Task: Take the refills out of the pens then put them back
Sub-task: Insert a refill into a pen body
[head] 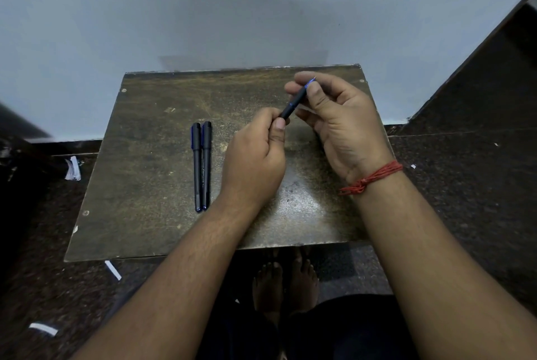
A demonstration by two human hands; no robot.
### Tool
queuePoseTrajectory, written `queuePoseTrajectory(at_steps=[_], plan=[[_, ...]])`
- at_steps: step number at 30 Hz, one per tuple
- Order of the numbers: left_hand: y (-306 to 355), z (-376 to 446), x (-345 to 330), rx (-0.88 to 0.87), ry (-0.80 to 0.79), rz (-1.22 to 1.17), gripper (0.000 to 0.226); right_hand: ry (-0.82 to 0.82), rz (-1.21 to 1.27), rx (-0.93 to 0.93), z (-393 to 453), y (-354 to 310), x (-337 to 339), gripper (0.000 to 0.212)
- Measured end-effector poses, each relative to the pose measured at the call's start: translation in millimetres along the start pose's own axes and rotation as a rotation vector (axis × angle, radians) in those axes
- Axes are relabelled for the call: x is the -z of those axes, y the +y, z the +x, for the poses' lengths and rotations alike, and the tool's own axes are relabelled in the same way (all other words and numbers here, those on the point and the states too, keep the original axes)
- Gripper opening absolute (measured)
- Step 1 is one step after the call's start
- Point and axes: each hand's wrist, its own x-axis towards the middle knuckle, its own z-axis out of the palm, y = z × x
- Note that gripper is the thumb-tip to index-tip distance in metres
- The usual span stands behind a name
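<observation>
On the left of the small wooden table (139, 138) lie 2 capped black pens (202, 166), side by side and touching, tips toward the person, untouched.

Right of them, the left hand (255, 156) hovers above the table, fingers curled, thumb and forefinger pinching the lower end of a third pen (295, 102). That pen is held clear of the table, slanting up to the right. The right hand (337, 124), palm turned toward the camera with a red thread (370, 178) round the wrist, pinches the pen's upper end near the blue tip between thumb and fingers.

Risks, as I judge them: the tip section is small and partly hidden by fingers, so a loosened piece or the thin refill could slip and roll off onto the dark floor (465, 185). Pulling at an angle could bend the refill.
</observation>
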Motion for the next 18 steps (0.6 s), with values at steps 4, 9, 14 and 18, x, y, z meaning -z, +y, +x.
queuePoseTrajectory(at_steps=[4, 9, 14, 18], plan=[[-0.2, -0.2, -0.2, -0.004, -0.006, 0.011, 0.023, 0.055, 0.037, 0.001, -0.3, -0.2, -4.4, 0.005], [1.0, -0.5, 0.4, 0.000, -0.011, 0.013, 0.023, 0.056, 0.056, -0.005, -0.9, 0.3, -2.9, 0.007], [0.2, 0.0, 0.3, 0.015, 0.016, 0.010, 0.020, 0.011, 0.021, 0.008, -2.5, -1.5, -5.0, 0.013], [1.5, 0.5, 1.0, 0.007, 0.014, -0.002, 0.012, 0.043, 0.024, 0.014, -2.2, -1.4, -5.6, 0.013]])
